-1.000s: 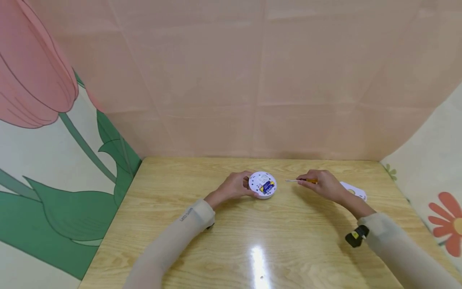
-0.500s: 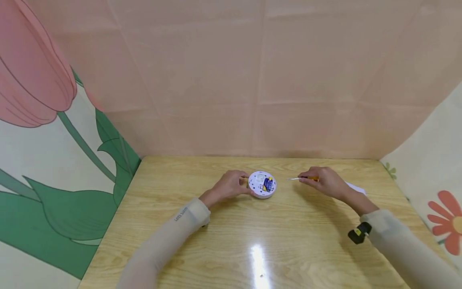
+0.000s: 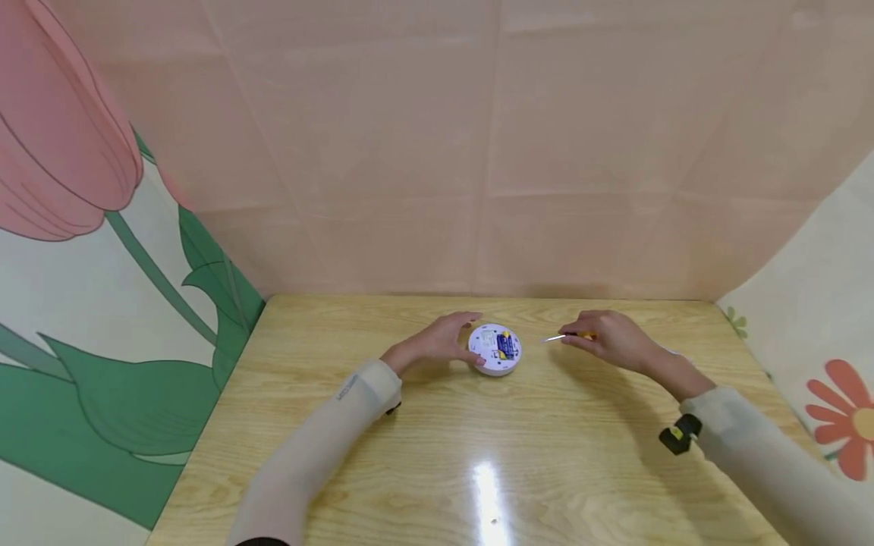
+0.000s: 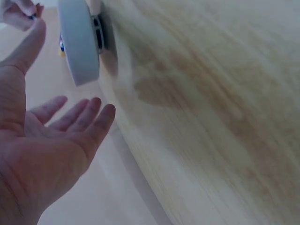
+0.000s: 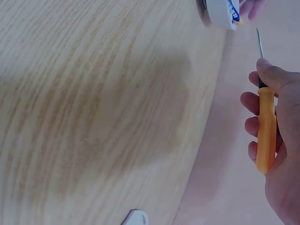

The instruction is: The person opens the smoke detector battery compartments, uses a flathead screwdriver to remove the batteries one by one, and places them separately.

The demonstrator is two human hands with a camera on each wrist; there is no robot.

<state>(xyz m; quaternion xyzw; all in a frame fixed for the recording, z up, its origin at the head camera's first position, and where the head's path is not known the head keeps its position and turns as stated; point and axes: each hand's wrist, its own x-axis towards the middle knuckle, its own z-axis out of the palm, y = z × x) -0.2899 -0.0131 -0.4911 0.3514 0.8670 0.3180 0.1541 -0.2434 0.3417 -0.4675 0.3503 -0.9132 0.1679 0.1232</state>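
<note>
A round white device [image 3: 488, 362] with a blue-and-yellow battery [image 3: 506, 346] in its upper face sits on the wooden table, near the middle of the head view. My left hand [image 3: 442, 339] is at its left side, fingers spread apart and the thumb over the near edge. In the left wrist view the fingers [image 4: 79, 117] are loosely bent, clear of the device [image 4: 79, 42]; whether the thumb touches it, I cannot tell. My right hand [image 3: 617, 341] holds an orange-handled screwdriver [image 5: 266, 126], its metal shaft pointing left, with the tip short of the device.
A white plate-like part [image 5: 137, 218] lies on the table [image 3: 423, 462] at the right, mostly hidden behind my right wrist in the head view. A pink sheet [image 3: 478, 152] hangs along the table's far edge. Printed flower sheets flank both sides.
The device has turned in place, so the battery stands differently. My left fingers have come off its rim and spread. My right hand, still holding the screwdriver, has shifted slightly away from me.
</note>
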